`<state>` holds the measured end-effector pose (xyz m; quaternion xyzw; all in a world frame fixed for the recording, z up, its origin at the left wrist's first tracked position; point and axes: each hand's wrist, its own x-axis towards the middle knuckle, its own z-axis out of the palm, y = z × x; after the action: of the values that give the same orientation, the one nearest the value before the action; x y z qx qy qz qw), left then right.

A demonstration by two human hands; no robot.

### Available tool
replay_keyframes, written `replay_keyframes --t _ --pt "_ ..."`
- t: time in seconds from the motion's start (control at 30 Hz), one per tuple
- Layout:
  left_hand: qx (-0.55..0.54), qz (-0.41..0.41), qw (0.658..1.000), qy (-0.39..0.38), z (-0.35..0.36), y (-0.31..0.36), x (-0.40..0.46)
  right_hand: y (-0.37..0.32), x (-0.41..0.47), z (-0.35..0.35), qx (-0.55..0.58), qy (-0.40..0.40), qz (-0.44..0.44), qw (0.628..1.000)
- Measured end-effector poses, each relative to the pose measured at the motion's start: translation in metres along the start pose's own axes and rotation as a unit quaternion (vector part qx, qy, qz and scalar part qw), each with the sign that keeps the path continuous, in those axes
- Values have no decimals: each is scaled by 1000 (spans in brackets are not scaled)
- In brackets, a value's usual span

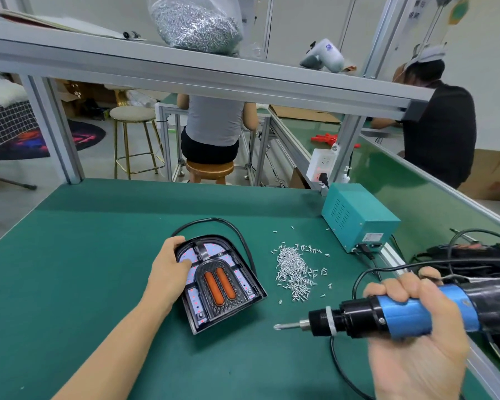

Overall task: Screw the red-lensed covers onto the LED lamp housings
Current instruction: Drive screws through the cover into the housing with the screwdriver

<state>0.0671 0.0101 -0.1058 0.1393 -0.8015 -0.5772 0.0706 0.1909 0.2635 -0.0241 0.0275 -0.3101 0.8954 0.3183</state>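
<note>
A black arch-shaped LED lamp housing [214, 310] with two red-orange lens bars lies flat on the green mat, its black cable looping behind it. My left hand [168, 269] grips its upper left edge, thumb lying on the lamp's white LED face. My right hand [416, 321] grips a blue and black electric screwdriver [387, 316] at the lower right. The bit points left, about level with the housing's lower right corner, and hangs apart from it. A pile of small silver screws [295, 272] lies loose on the mat to the right of the housing.
A teal power supply box [355, 215] stands at the mat's right rear, cables trailing from it. An overhead shelf [185, 67] carries a bag of screws. More black lamp parts and cables lie at the far right. Two people work at benches beyond.
</note>
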Motion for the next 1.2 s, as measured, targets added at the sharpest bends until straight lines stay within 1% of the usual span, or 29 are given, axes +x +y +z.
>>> replay_keyframes --t 0.2,0.33,0.43,0.53,0.67,0.77,0.83,0.87,0.9,0.93,1.0,1.03,1.1,1.13,1.17,1.2 --pt "67 57 996 10 -1 -8 -1 -3 1 9 0 6 47 999" --pt "56 65 996 17 -1 -9 -4 -6 0 11 1 15 65 998" --pt "54 74 995 46 -2 -9 -8 -7 -1 11 -1 18 77 997" --pt "59 68 992 85 -6 -11 -17 -9 -1 11 -9 25 86 996" --pt "43 35 994 93 -10 -13 -35 -11 1 10 -9 29 103 994" --pt "47 3 994 94 -17 -17 -49 -16 14 5 -56 -3 114 992" --pt "96 -17 992 80 -23 -19 -54 -22 33 3 -142 -43 138 979" --pt "141 -27 987 66 -25 -19 -56 -26 44 1 -208 -55 156 964" --pt "195 -36 979 51 -24 -17 -57 -27 57 0 -293 -60 173 938" --pt "246 -41 968 38 -22 -15 -59 -27 70 -3 -388 -65 189 900" --pt "302 -51 952 21 -15 -7 -58 -20 96 -11 -562 -77 204 798" --pt "307 -58 950 19 -11 -3 -57 -15 107 -17 -640 -83 201 737" --pt "290 -82 953 19 -6 1 -52 -3 124 -33 -780 -101 191 587" --pt "273 -94 957 21 -4 3 -49 3 130 -42 -832 -112 188 509" --pt "262 -105 959 25 -1 4 -46 8 133 -52 -870 -121 182 442" --pt "262 -116 958 29 1 5 -44 11 135 -62 -893 -127 177 393"
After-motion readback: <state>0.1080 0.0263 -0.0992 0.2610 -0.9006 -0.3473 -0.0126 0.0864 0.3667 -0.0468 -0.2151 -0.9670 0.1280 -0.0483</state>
